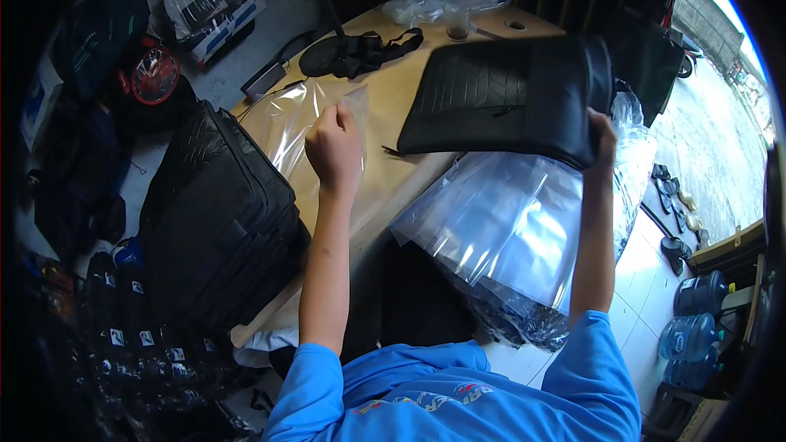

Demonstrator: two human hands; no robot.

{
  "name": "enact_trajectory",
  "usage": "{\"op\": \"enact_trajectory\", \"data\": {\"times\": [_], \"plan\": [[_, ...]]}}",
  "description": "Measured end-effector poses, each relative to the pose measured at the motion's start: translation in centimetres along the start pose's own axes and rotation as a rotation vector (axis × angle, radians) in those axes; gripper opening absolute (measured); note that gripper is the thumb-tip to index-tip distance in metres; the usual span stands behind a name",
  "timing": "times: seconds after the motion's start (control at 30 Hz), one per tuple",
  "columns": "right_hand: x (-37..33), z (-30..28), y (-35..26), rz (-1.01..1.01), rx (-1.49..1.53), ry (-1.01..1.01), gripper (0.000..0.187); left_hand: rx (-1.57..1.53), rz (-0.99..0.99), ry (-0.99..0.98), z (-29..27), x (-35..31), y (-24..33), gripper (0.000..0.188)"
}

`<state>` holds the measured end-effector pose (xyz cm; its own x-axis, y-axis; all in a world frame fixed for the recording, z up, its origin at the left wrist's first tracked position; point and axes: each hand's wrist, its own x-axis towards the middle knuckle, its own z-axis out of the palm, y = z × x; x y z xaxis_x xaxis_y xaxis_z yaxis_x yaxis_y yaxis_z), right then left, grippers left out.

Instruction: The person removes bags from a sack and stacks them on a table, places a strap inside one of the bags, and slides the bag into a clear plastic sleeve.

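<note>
My right hand [604, 139] grips the right end of a flat black bag [491, 94] with a ribbed panel and a zip, holding it raised over the table's right side. My left hand [334, 147] is closed, knuckles up, over a clear plastic bag [286, 127] on the table. The plastic spreads to both sides of the fist; the fingertips are hidden, but they appear to pinch it. Below the black bag lies a pile of clear plastic bags [508, 221]. To the left of my left forearm stands a stack of similar black bags [221, 221].
The wooden table [393, 123] bears a black stand base with straps [352, 53], a clear cup [458, 24] and bundled plastic [442, 4] at its far end. Wrapped dark goods [147, 352] crowd the lower left. Water bottles [689, 336] and footwear [673, 205] are on the right.
</note>
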<state>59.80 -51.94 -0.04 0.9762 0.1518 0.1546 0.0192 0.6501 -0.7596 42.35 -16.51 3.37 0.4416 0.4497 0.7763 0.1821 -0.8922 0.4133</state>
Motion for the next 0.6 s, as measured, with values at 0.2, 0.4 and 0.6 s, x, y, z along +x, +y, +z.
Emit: {"op": "enact_trajectory", "data": {"times": [0.2, 0.4, 0.6], "plan": [[0.1, -1.3, 5.6, 0.156, 0.071, 0.049, 0.022, -0.03, 0.109, 0.02, -0.6, 0.3, -0.1, 0.025], [1.9, 1.0, 6.9, 0.305, -0.214, 0.055, 0.029, -0.021, 0.131, -0.016, -0.2, -0.5, 0.0, 0.016], [2.4, 1.1, 5.5, -0.097, -0.931, 0.228, 0.036, -0.063, 0.151, -0.034, 0.3, -0.9, 0.5, 0.013]]}}
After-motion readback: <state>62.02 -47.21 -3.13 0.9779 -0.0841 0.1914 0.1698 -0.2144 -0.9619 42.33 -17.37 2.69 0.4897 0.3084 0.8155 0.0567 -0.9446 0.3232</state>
